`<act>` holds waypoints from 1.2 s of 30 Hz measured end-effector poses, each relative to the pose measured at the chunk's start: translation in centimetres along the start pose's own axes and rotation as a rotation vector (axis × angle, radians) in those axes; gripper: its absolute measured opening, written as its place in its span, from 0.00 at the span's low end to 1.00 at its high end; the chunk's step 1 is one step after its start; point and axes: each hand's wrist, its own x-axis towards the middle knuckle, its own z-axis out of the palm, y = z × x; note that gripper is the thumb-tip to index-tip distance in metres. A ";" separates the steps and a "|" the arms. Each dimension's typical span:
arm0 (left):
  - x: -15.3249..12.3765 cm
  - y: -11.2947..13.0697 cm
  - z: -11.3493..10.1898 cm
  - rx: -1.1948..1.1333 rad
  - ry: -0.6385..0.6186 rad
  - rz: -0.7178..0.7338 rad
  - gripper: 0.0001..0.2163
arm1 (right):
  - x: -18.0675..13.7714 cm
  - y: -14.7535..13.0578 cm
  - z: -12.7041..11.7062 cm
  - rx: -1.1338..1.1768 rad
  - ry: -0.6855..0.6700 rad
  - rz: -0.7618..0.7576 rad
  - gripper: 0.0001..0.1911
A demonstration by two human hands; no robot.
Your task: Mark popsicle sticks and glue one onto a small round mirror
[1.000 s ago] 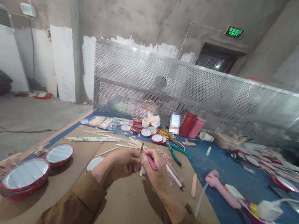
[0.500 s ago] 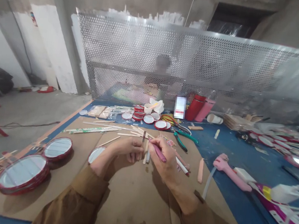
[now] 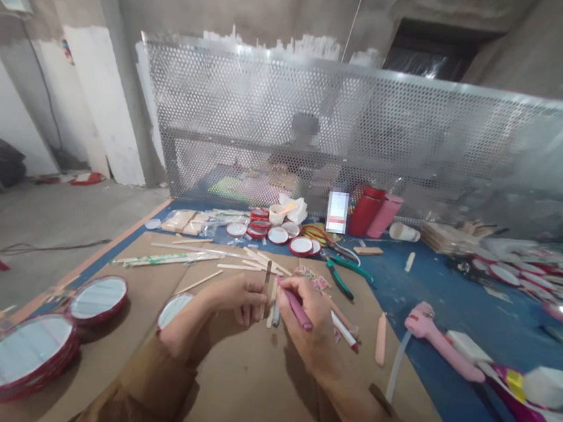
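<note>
My left hand (image 3: 237, 297) is closed around a thin wooden craft stick (image 3: 267, 275) that stands upright between its fingers. My right hand (image 3: 307, 314) grips a purple-pink marker pen (image 3: 294, 304), whose grey tip points down beside the stick. Both hands meet over the brown cardboard sheet (image 3: 243, 388) on the table. A small round mirror with a red rim (image 3: 173, 310) lies just under my left wrist.
Larger red-rimmed mirrors (image 3: 19, 355) (image 3: 98, 298) lie at the left. Loose wooden sticks (image 3: 196, 256), small red-rimmed mirrors (image 3: 302, 245), green pliers (image 3: 340, 276), a pink glue gun (image 3: 441, 342) and red and pink bottles (image 3: 364, 212) are on the blue table. A perforated metal screen (image 3: 370, 133) stands behind, a person beyond it.
The view has dropped and shifted slightly. My hands stay together with the stick and the marker; the marker tip sits lower beside the stick than a second ago.
</note>
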 end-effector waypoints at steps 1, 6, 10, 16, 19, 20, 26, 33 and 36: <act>-0.1 0.1 0.0 -0.012 0.009 -0.008 0.17 | 0.0 0.0 0.0 -0.004 0.002 -0.004 0.05; -0.4 0.8 0.3 -0.014 0.021 -0.029 0.15 | 0.0 -0.3 -0.2 -0.032 0.023 -0.012 0.05; -0.4 1.1 0.5 -0.026 0.044 -0.040 0.11 | 0.2 -0.8 -0.5 -0.030 0.033 -0.033 0.04; -0.1 0.5 0.6 -0.040 0.042 -0.012 0.12 | 0.2 -1.1 -0.4 -0.031 0.060 -0.037 0.05; 0.4 -0.1 0.5 -0.061 0.041 -0.012 0.14 | 0.0 -1.2 -0.4 -0.055 0.083 -0.029 0.05; 0.5 -0.3 0.5 -0.065 0.042 -0.016 0.15 | 0.0 -1.2 -0.4 -0.060 0.089 -0.036 0.05; 0.6 -0.5 0.6 -0.070 0.057 -0.039 0.20 | -0.5 -1.4 0.0 -0.072 0.124 -0.059 0.05; 0.3 -0.2 0.8 -0.092 0.063 -0.036 0.19 | -0.9 -1.2 0.6 -0.175 0.189 -0.063 0.05; 0.3 -0.1 0.9 -0.079 0.073 -0.048 0.17 | -0.7 -0.3 1.4 -0.134 0.264 -0.155 0.07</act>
